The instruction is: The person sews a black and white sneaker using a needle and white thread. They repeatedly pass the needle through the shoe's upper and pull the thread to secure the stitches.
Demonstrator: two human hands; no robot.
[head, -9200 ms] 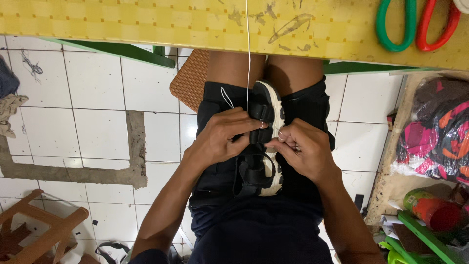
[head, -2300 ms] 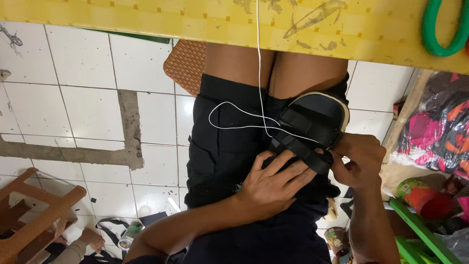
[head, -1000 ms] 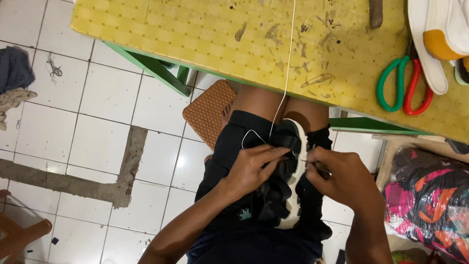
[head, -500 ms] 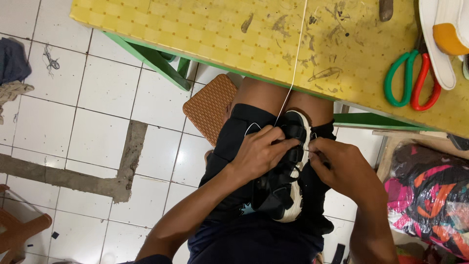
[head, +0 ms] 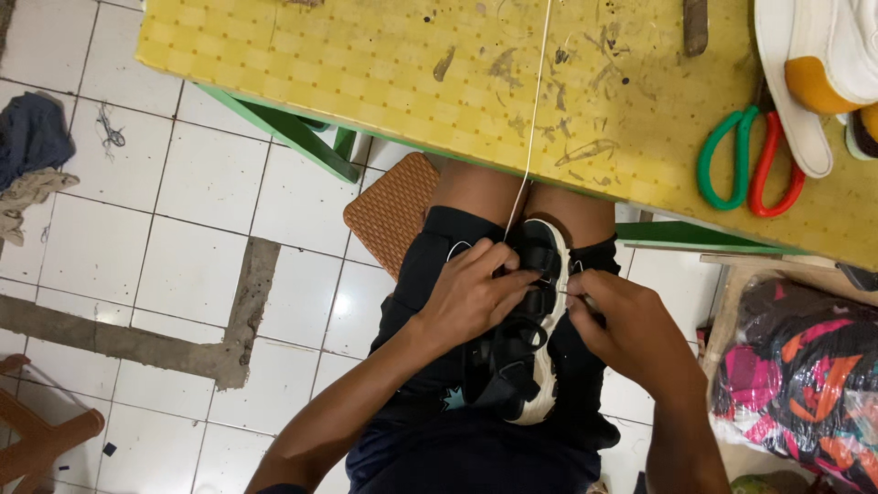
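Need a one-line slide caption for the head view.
Both hands, left hand and right hand, work a black sandal on the lap, white thread crossing the yellow table.

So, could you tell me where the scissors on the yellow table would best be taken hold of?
Probably by the two loop handles, one green and one red, coming from the table's near edge. The loops lie flat and open toward that edge, with bare table around them, while the blades run up beneath the white shoe sole, so that end is covered.
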